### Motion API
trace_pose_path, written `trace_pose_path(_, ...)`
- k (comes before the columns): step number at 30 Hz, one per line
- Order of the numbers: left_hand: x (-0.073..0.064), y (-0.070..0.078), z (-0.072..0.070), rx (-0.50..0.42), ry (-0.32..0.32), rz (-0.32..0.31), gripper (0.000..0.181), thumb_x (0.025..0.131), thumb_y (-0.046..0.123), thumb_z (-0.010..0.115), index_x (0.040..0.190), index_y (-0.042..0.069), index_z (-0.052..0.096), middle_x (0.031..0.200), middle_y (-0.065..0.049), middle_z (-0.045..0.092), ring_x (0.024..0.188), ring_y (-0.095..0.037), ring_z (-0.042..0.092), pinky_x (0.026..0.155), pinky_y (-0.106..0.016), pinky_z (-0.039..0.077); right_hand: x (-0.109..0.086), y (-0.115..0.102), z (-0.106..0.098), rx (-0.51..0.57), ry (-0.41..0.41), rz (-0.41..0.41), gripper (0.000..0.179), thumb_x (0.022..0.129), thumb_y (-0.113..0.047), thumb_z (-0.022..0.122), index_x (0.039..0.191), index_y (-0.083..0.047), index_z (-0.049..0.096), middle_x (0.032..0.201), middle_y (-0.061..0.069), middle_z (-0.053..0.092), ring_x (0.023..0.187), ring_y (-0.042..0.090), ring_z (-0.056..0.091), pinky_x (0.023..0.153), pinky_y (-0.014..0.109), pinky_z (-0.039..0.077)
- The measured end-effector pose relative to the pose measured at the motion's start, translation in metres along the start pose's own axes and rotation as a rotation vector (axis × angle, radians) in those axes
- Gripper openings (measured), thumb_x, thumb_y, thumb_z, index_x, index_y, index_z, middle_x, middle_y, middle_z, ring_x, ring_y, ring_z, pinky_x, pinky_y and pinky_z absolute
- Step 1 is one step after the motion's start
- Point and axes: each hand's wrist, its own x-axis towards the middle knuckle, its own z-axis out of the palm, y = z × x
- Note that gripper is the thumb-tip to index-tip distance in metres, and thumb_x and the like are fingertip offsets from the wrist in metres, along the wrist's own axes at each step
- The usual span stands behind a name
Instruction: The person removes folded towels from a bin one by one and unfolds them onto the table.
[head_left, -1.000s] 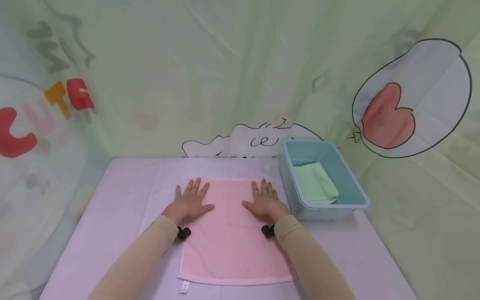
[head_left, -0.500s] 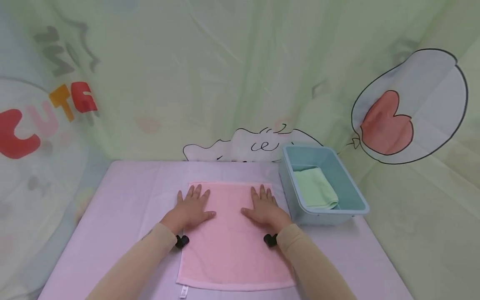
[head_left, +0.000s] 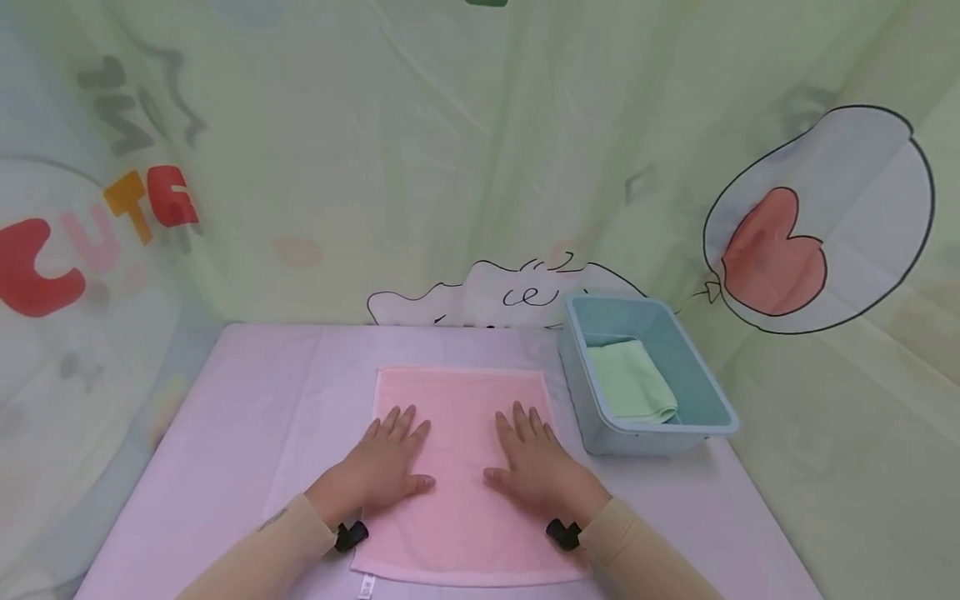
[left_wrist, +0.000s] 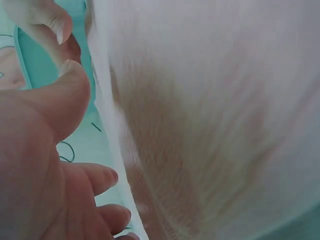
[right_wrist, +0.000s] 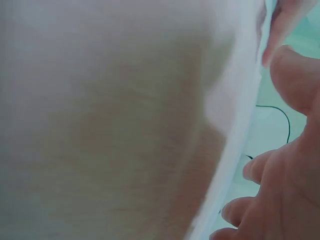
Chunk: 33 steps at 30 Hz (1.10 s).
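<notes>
A pink towel [head_left: 461,533] lies spread on the table, a small white tag at its near left corner. My left hand [head_left: 378,467] rests on the towel's left side with fingers spread. On the right side my right hand [head_left: 536,467] lies likewise, fingers straight and thumb pointing inward. In the left wrist view the left hand [left_wrist: 35,160] appears beside the towel [left_wrist: 200,110], which looks pale there with a brownish shadow. The right wrist view has the right hand [right_wrist: 285,170] beside the same towel [right_wrist: 115,115]. Neither hand grips the cloth.
A light blue plastic bin [head_left: 645,442] stands right of the towel, with a folded pale green towel [head_left: 632,382] inside. The lilac table cover [head_left: 247,417] extends left of the towel. Printed curtains [head_left: 420,167] hang behind and at both sides.
Both hands have slid toward me over the pink towel, from near its far edge to about its middle. The view has tilted slightly up. The bin stays in place.
</notes>
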Motion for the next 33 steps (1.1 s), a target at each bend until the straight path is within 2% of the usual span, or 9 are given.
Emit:
trace_pose_path(9,-0.031,0.009,0.007,-0.03,-0.041,0.063,0.096,0.1,0.065,0.064,0.171,0.01,0.029,0.181,-0.022,0.013,0.168,-0.046,0.011,0.133,-0.067,0.018,-0.029,0.014,0.02,0.008,-0.026,-0.023,0.098,0.103,-0.066,0.059,0.173,-0.009,0.019,0.181,0.025,0.002,0.168,0.049,0.001,0.135,0.065,0.013)
trace_pose_path(15,-0.037,0.01,0.009,0.02,-0.043,0.082,0.104,0.095,0.069,0.068,0.171,0.01,0.028,0.181,-0.022,0.011,0.168,-0.045,0.013,0.133,-0.065,0.021,-0.039,0.018,0.027,0.038,-0.04,-0.041,0.106,0.098,-0.068,0.066,0.173,-0.009,0.021,0.181,0.025,0.001,0.167,0.051,0.0,0.133,0.069,0.014)
trace_pose_path(20,-0.041,0.009,0.012,0.059,-0.074,0.086,0.121,0.085,0.08,0.071,0.173,0.013,0.023,0.181,-0.023,0.006,0.168,-0.046,0.009,0.134,-0.064,0.019,-0.047,0.017,0.033,-0.023,-0.069,-0.044,0.111,0.093,-0.076,0.064,0.174,-0.014,0.019,0.181,0.023,-0.001,0.167,0.051,-0.001,0.133,0.07,0.014)
trace_pose_path(26,-0.052,0.013,0.015,0.063,-0.102,0.046,0.127,0.08,0.086,0.07,0.174,0.017,0.02,0.182,-0.021,0.004,0.168,-0.048,0.006,0.134,-0.066,0.018,-0.056,0.014,0.038,-0.012,-0.098,-0.019,0.115,0.09,-0.082,0.062,0.175,-0.019,0.016,0.183,0.017,-0.003,0.168,0.047,-0.006,0.133,0.071,0.011)
trace_pose_path(33,-0.07,0.026,0.009,0.04,-0.127,-0.041,0.113,0.089,0.083,0.062,0.174,0.02,0.022,0.182,-0.021,0.004,0.168,-0.05,0.003,0.131,-0.074,0.01,-0.062,0.01,0.039,0.001,-0.097,-0.012,0.113,0.09,-0.082,0.061,0.175,-0.021,0.017,0.183,0.015,-0.004,0.169,0.046,-0.007,0.133,0.071,0.012)
